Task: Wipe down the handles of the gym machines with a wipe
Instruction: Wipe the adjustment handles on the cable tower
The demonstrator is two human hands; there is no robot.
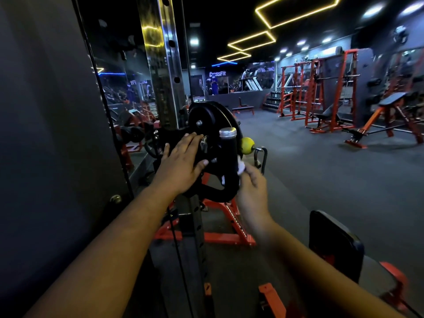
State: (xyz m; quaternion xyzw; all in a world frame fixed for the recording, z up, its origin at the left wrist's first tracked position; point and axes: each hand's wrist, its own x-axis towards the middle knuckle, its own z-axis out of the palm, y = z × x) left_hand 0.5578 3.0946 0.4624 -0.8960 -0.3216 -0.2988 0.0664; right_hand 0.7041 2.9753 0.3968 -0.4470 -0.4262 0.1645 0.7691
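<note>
The left hand [183,160] lies flat with its fingers straight and spread against the black pulley housing [206,125] of a cable machine, the fingertips reaching toward a small metal fitting at the housing's centre. Just to the right of it stands the machine's handle [229,161], a black upright grip with a silver cap on top, joined below to a curved black bracket. The right hand [251,191] is at the lower part of this handle, its fingers curled and pinching a white wipe [241,167], which is pressed against the right side of the black grip. The hand is somewhat blurred, so the exact lie of each finger cannot be told. A yellow ball stop [247,145] sits just beside the handle on the right, with a metal hook next to it. Behind the housing rises a chromed upright with round holes [164,65], and a black cable [176,237] runs down beneath the left forearm. An orange-red base frame [229,237] stands on the dark floor below the handle. A black padded seat [335,244] is near the right forearm. Orange racks [316,88] and benches stand well apart across the gym floor.
</note>
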